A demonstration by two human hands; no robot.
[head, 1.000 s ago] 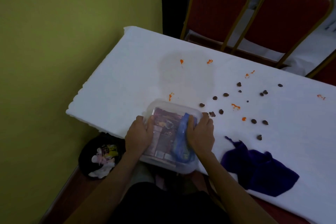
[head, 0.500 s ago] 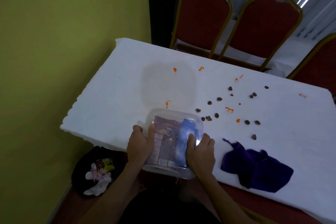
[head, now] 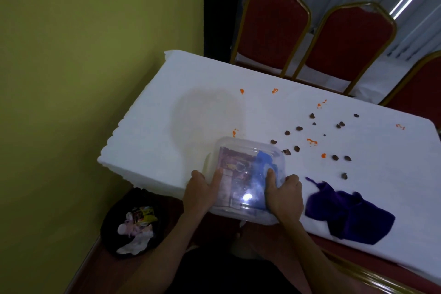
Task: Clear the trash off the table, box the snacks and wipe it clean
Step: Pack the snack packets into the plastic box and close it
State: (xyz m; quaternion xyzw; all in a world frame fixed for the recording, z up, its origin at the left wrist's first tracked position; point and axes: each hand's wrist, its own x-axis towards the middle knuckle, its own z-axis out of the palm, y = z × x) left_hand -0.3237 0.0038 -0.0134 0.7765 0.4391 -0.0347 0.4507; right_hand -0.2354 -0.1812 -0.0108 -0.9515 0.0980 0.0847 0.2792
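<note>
A clear plastic box [head: 248,155] with a lid on it holds snack packets, one purple and one blue. It is lifted and tilted above the near edge of the white table [head: 214,83]. My left hand [head: 202,194] grips its left side and my right hand [head: 284,194] grips its right side, thumbs on the lid. A purple cloth [head: 348,215] lies crumpled on the table to the right of my right hand. Brown crumbs [head: 297,148] and orange smears [head: 311,141] are scattered across the middle of the table. A faint wet patch [head: 205,114] shows beyond the box.
A black bin [head: 133,224] with crumpled wrappers sits on the floor left of me, below the table corner. Three red chairs [head: 269,28] stand along the far side. A yellow-green wall [head: 83,67] runs close on the left.
The box has come up off the table edge and tilted toward me, still held by both hands. The view has drawn back and shows more of the chairs.
</note>
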